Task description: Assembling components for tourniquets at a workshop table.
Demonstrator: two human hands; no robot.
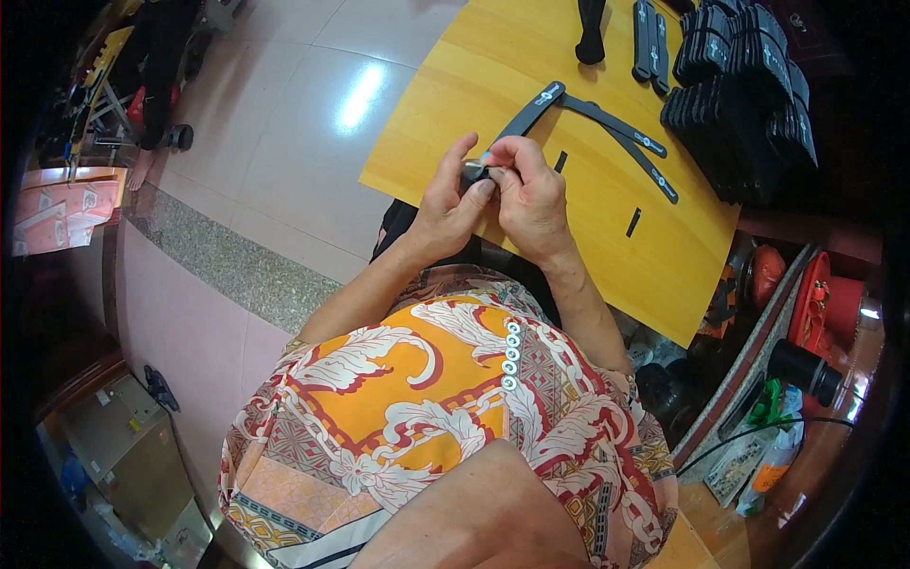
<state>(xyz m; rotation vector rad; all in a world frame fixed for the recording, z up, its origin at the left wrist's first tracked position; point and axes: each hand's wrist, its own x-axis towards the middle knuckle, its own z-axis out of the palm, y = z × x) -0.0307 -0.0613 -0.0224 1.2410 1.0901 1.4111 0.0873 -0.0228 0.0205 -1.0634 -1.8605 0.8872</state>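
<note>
My left hand (442,211) and my right hand (534,211) meet over the near edge of the yellow table. Pinched between their fingers is the near end of a black strap (524,118) with a pale print at its far end. A small shiny piece shows at the fingertips, too covered to name. From my hands the strap runs up and right, where it meets two more black straps (614,121) lying crossed on the table. Small black strips (633,223) lie to the right of my right hand.
Bundled stacks of black straps (725,133) fill the far right of the table (578,251). More straps (650,43) and a dark rounded object (590,38) lie at the far edge. Red items (813,303) and a black cylinder (804,372) stand at right.
</note>
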